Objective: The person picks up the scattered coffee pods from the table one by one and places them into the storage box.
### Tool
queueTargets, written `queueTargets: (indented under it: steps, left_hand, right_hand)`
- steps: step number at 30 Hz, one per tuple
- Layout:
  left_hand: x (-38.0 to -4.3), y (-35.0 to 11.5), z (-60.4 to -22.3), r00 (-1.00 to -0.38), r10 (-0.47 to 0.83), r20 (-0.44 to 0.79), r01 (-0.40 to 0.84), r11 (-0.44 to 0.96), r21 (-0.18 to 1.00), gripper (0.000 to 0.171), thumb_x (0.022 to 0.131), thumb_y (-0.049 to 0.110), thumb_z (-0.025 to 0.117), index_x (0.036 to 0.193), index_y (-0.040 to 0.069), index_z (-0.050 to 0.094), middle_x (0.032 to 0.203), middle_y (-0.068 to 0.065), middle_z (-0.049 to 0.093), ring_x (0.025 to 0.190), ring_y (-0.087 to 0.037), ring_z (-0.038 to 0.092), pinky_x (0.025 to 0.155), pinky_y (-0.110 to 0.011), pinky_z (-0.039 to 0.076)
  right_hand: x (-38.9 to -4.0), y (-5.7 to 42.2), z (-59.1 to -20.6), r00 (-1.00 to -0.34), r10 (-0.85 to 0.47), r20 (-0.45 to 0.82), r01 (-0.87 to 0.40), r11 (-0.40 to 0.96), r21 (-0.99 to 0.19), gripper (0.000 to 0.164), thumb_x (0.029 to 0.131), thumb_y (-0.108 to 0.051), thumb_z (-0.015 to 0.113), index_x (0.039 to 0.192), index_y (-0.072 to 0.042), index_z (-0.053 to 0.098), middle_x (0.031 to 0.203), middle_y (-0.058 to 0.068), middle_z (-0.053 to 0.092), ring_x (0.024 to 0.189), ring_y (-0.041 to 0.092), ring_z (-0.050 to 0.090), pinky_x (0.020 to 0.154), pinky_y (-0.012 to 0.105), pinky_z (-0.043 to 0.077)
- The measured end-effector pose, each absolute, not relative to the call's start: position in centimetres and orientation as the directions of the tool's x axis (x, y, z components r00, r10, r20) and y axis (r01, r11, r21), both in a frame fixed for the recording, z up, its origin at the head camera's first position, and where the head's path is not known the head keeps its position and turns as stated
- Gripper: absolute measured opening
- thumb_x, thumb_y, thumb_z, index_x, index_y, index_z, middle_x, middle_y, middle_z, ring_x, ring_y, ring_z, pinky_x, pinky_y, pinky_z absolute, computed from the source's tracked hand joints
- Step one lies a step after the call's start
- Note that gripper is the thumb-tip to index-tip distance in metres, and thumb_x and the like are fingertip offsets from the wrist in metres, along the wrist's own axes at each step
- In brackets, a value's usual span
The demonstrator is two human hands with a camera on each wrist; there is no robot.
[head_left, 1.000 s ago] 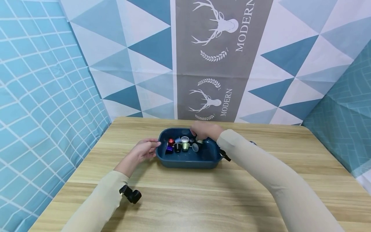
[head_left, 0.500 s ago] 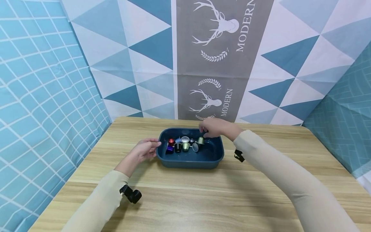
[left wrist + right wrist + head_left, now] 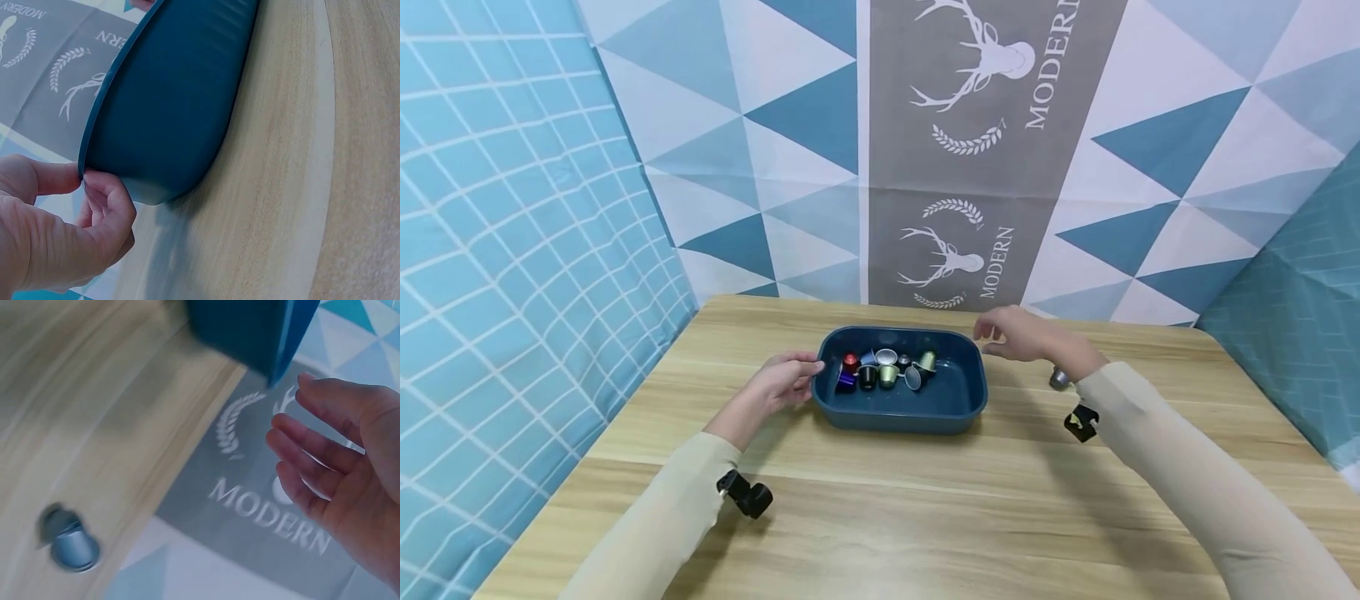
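Note:
A dark blue oblong tub stands on the wooden table, with several coffee capsules inside, among them a red one, a black one, a purple one and a pale green one. My left hand pinches the tub's left rim between thumb and fingers, as the left wrist view confirms. Just past the tub's right end, my right hand hovers with loosely bent fingers and nothing in them. A lone grey capsule lies on the table to the right of the tub, partly behind my right wrist in the head view.
The wooden table reaches back to a patterned cloth wall close behind the tub. A blue checked cloth hangs along the left side, and another teal cloth on the right.
My right hand has come out of the tub and moved right, past its right end. A pale green capsule it was near stays in the tub. The left hand keeps its hold.

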State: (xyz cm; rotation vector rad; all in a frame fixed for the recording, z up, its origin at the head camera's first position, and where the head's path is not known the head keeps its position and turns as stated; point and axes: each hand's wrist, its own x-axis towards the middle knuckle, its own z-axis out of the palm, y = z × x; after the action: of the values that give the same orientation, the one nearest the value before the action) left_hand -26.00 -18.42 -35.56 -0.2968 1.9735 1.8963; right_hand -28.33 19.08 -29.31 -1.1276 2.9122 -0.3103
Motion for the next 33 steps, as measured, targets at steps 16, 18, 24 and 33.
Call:
queueTargets:
  steps: [16,18,24,33]
  left_hand:
    - [-25.8,-18.5,-35.4,-0.904,0.126,-0.408,-0.404,0.062,0.913,0.039,0.098,0.014,0.054,0.134,0.005,0.043,0.090,0.001,0.057,0.072,-0.008,0.053,0.065,-0.021,0.045]
    - [-25.8,-18.5,-35.4,-0.904,0.130,-0.408,-0.404,0.057,0.913,0.039,0.098,0.014,0.054,0.134,0.005,0.043,0.090,0.002,0.057,0.072,-0.008,0.053,0.065,-0.021,0.045]
    - [-25.9,-18.5,-35.4,-0.903,0.135,-0.408,-0.405,0.048,0.913,0.036,0.097,0.014,0.055,0.131,0.005,0.045,0.089,0.002,0.058,0.072,-0.008,0.055,0.066,-0.020,0.046]
    - [-25.9,-18.5,-35.5,-0.905,0.130,-0.404,-0.401,0.052,0.915,0.034,0.097,0.014,0.055,0.129,0.006,0.046,0.088,0.003,0.057,0.070,-0.007,0.054,0.065,-0.020,0.046]
  right_hand:
    - [-27.7,25.5,-32.2,-0.808,-0.586,0.061,-0.587,0.794,-0.159,0.012,0.086,-0.003,0.066,0.098,0.000,0.067,0.096,0.014,0.068,0.086,0.029,0.064,0.078,0.043,0.054]
    - [-27.6,26.1,-32.5,-0.811,-0.582,0.064,-0.584,0.796,-0.160,0.012,0.086,-0.002,0.066,0.097,0.001,0.067,0.095,0.014,0.067,0.086,0.030,0.063,0.077,0.043,0.054]
    - [-27.0,27.8,-33.6,-0.823,-0.561,0.090,-0.568,0.811,-0.139,0.013,0.085,-0.003,0.067,0.098,0.001,0.067,0.094,0.015,0.067,0.085,0.031,0.064,0.075,0.043,0.054]
    - [-25.8,29.3,-34.9,-0.839,-0.526,0.143,-0.541,0.835,-0.103,0.017,0.082,-0.006,0.073,0.097,-0.001,0.067,0.092,0.012,0.066,0.081,0.026,0.063,0.071,0.042,0.052]
